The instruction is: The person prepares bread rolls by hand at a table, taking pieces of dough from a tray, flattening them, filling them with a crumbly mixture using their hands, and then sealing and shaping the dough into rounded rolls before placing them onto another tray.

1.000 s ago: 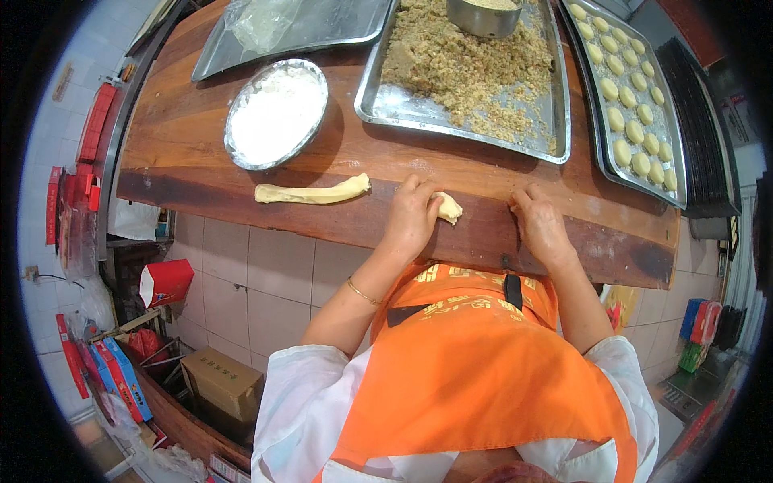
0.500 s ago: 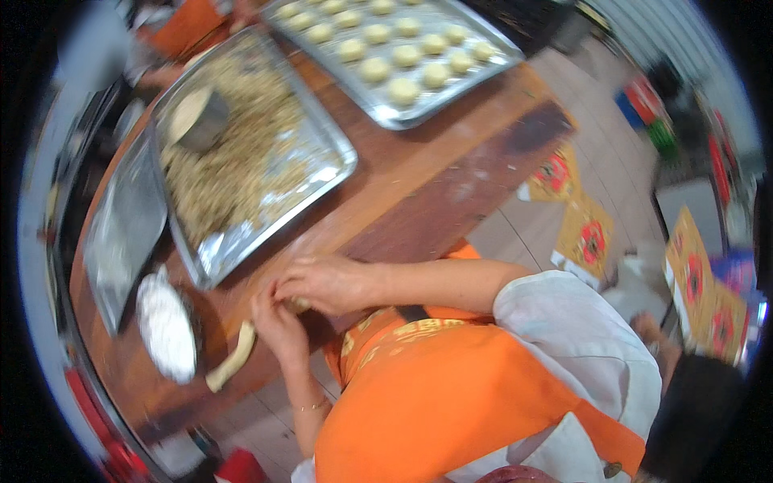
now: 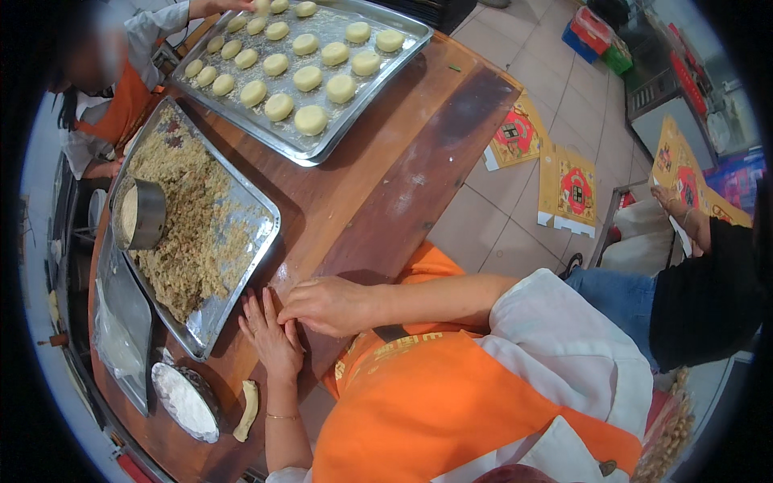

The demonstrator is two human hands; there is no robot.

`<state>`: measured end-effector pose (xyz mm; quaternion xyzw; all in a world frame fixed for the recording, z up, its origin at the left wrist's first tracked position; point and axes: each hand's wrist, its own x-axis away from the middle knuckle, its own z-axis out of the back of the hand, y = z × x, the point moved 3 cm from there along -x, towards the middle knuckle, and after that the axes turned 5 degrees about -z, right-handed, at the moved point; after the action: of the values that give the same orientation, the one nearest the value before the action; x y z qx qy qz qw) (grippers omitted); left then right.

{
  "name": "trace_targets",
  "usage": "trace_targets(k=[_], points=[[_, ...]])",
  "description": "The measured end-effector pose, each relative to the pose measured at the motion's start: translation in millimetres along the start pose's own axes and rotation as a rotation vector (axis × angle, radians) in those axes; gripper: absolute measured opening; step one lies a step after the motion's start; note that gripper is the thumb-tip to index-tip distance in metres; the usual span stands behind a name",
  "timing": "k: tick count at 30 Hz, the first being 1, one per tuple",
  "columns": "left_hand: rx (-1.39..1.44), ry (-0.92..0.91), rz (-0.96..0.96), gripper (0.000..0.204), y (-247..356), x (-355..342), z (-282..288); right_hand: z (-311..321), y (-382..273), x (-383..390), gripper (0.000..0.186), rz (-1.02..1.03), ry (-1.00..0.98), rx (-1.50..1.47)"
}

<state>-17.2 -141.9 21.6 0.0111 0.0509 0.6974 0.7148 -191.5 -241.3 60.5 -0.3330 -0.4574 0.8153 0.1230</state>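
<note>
My left hand (image 3: pixel 272 336) is at the near edge of the wooden table, its fingers stretched out and slightly apart. Against its palm and thumb side, my right hand (image 3: pixel 330 306) has its fingers curled together; whatever they may hold is hidden. Left of my left hand lies a short strip of pale dough (image 3: pixel 247 410). A bowl of white flour (image 3: pixel 187 402) stands beyond that strip. Ahead of my hands is a metal tray (image 3: pixel 211 328) of crumbly brown filling (image 3: pixel 181 241), with a metal cup (image 3: pixel 149 216) of pale meal resting in it.
A second metal tray (image 3: pixel 342 129) carries several round dough pieces (image 3: pixel 310 120). A person in an orange apron (image 3: pixel 125 105) reaches over its far end. Another tray with clear plastic (image 3: pixel 121 346) lies at left. Printed cardboard sheets (image 3: pixel 573 189) are on the floor; another person (image 3: pixel 700 282) is at right.
The view has turned, so the trays appear shifted left. My left fingers have straightened. A bit of dough that showed between my hands is out of sight now.
</note>
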Motion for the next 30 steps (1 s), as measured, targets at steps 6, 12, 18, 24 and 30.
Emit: trace_targets(k=[6, 12, 18, 24, 30], points=[[-0.07, 0.116, 0.077, 0.058, -23, -1, -19, -4, 16, -5, 0.03, -0.025, 0.053, -0.062], [0.349, 0.053, 0.121, 0.056, -30, -13, -5, 28, -4, -5, 0.029, -0.18, -0.023, -0.041], [0.201, 0.013, 0.031, 0.05, -15, -35, 7, 30, 16, 15, 0.028, -0.334, -0.03, -0.098], [0.154, 0.189, -0.038, 0.053, -9, -30, 17, 18, 4, 3, 0.028, -0.274, -0.079, -0.079], [0.203, 0.074, 0.07, 0.073, 3, -5, 10, 17, 19, -1, 0.025, -0.33, -0.102, -0.083]])
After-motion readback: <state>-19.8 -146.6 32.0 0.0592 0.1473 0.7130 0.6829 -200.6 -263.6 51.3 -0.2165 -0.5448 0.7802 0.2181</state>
